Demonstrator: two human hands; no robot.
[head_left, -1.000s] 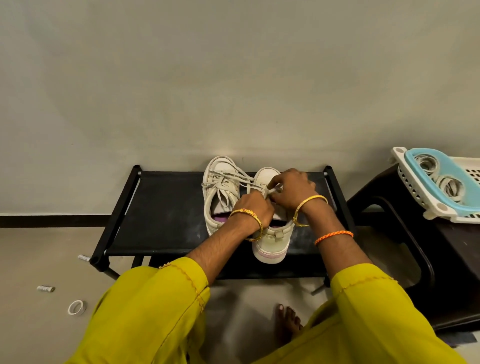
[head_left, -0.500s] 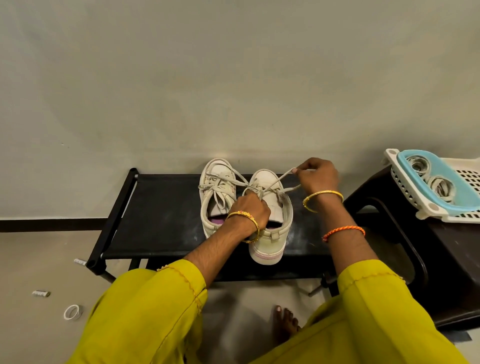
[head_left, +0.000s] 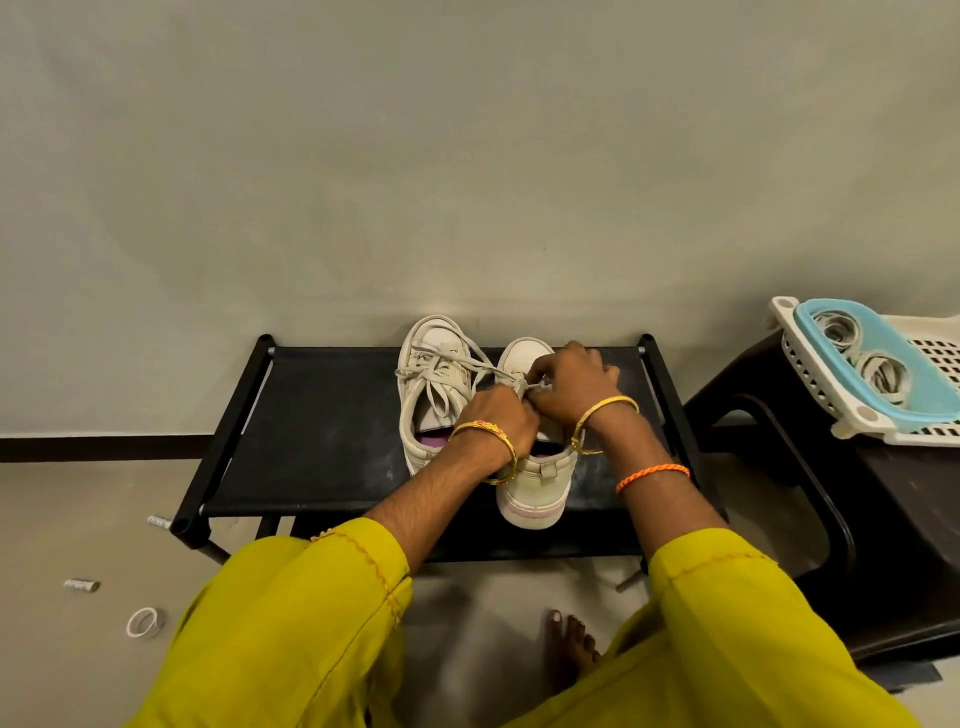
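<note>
Back from pulling outward, my right hand (head_left: 574, 384) meets my left hand (head_left: 501, 418), both pinching shoelaces (head_left: 535, 387); any slack could let them slip.

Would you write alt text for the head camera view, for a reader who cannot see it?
A person's left hand and right hand pinch the laces over a pair of white shoes on a low black rack against a wall. A basket sits on a dark stool.

No readable text, label or number on anything here
</note>
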